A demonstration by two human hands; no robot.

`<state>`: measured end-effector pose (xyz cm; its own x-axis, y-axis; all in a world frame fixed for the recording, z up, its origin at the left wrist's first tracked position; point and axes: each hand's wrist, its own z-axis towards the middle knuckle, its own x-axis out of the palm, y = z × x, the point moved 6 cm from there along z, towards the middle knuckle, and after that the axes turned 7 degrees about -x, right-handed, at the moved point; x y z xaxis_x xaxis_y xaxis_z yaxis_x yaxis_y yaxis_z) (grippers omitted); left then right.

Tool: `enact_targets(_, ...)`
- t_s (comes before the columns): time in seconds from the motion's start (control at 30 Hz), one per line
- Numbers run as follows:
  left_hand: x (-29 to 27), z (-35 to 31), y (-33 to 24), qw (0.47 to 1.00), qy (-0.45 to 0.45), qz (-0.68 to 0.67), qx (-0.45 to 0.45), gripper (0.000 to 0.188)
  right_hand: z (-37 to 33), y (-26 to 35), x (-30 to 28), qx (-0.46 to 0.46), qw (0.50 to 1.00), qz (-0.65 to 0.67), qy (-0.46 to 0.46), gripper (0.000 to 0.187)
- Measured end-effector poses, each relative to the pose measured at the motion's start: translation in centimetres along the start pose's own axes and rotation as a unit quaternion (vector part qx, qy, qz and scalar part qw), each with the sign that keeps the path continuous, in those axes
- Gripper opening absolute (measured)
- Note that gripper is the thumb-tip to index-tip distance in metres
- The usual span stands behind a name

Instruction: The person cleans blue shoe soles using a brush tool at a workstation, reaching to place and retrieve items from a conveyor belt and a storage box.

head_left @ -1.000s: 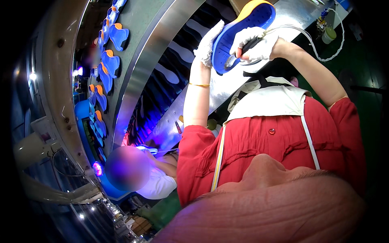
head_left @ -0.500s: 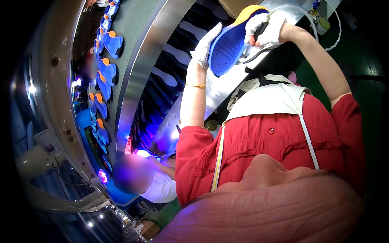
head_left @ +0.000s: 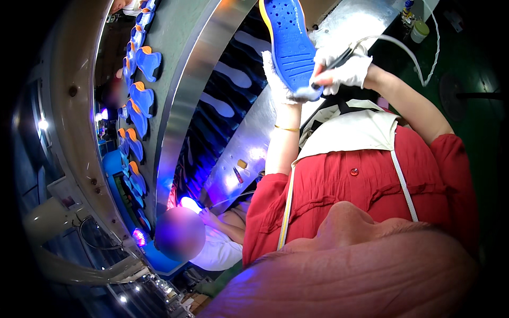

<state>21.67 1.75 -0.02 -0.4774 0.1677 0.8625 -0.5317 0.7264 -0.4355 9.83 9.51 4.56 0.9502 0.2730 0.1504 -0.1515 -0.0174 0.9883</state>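
My left hand (head_left: 278,80), in a white glove, grips a blue insole (head_left: 289,40) with an orange edge along its side and heel. The insole's textured face with small holes and grooves is turned up. In my right hand (head_left: 347,72), also gloved with bare fingertips, is a slim dark-handled brush (head_left: 341,58) joined to a clear hose (head_left: 395,40). Its pale, blurred head touches the insole's near end, close to my left hand's palm. The fingers of my left hand under the insole are hidden.
Blue and orange insoles (head_left: 142,98) lie on a green conveyor belt (head_left: 177,47) at left, bordered by a metal rail (head_left: 193,58). Pale insole shapes (head_left: 233,74) rest below it. A metal worktable (head_left: 366,18) runs underneath my hands. Another person (head_left: 217,249) sits at lower left.
The insole has been turned over and swung to point away, with my left hand moving right. The brush head has come to its near end, and my right hand has lowered.
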Motion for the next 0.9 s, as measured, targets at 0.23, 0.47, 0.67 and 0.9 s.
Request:
enact_targets(0.23, 0.3, -0.6, 0.4, 0.998, 0.004, 0.031, 0.052, 0.062, 0.5, 4.4, 0.6, -0.311, 0.894, -0.296, -0.128, 0.013)
enact_targets(0.47, 0.9, -1.6, 0.2, 0.999, 0.004, -0.012, 0.041, 0.066, 1.3, 1.8, -2.9, -0.044, 0.986, -0.124, -0.099, 0.018)
enact_targets(0.67, 2.3, -2.0, 0.5, 0.997, -0.029, 0.07, 0.018, 0.07, 5.1, 5.1, -7.6, -0.135, 0.952, -0.237, -0.134, 0.015)
enact_targets(0.9, 2.2, -2.1, -0.7, 0.994, 0.012, 0.08, 0.075, 0.069, -0.4, 7.5, -2.2, -0.32, 0.851, -0.413, 0.05, 0.024)
